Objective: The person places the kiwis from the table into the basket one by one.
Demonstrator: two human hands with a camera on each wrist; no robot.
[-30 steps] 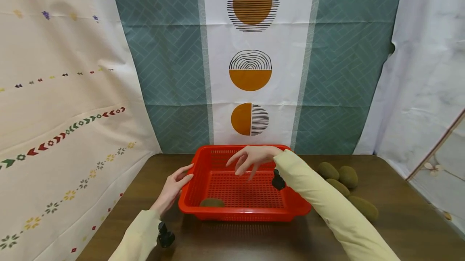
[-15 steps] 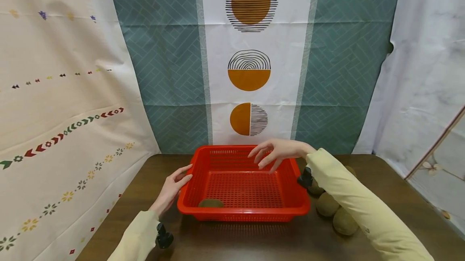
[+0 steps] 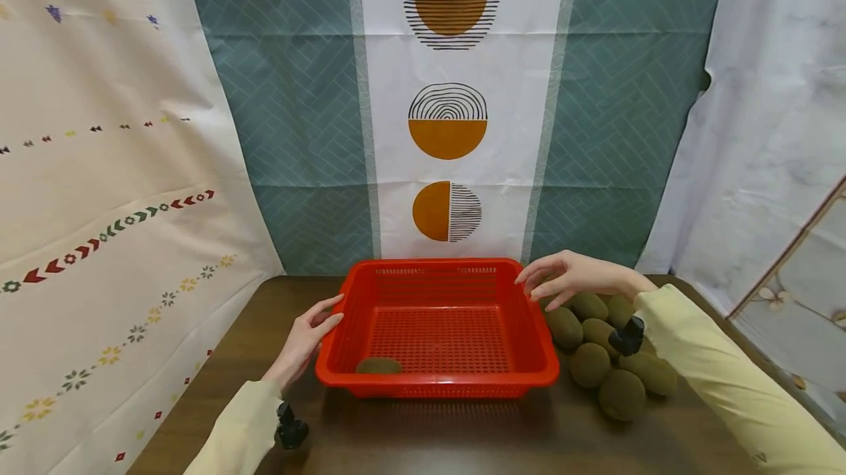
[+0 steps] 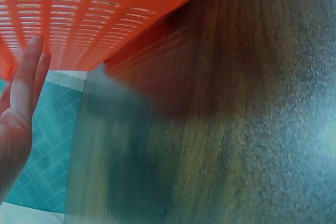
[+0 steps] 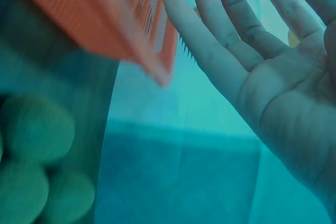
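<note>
Red plastic forms the basket (image 3: 436, 343) at lower centre of my head view, one brown-green fruit (image 3: 379, 365) in its lower-left corner. I see the left hand (image 3: 306, 335) touching its left rim, fingers extended; the right hand (image 3: 575, 274), empty, fingers relaxed, near more fruits (image 3: 590, 365) at lower right.

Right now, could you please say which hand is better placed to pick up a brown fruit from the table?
Probably the right hand: it is empty, close to the brown fruits, with the left hand at the opposite side of the red basket.
</note>
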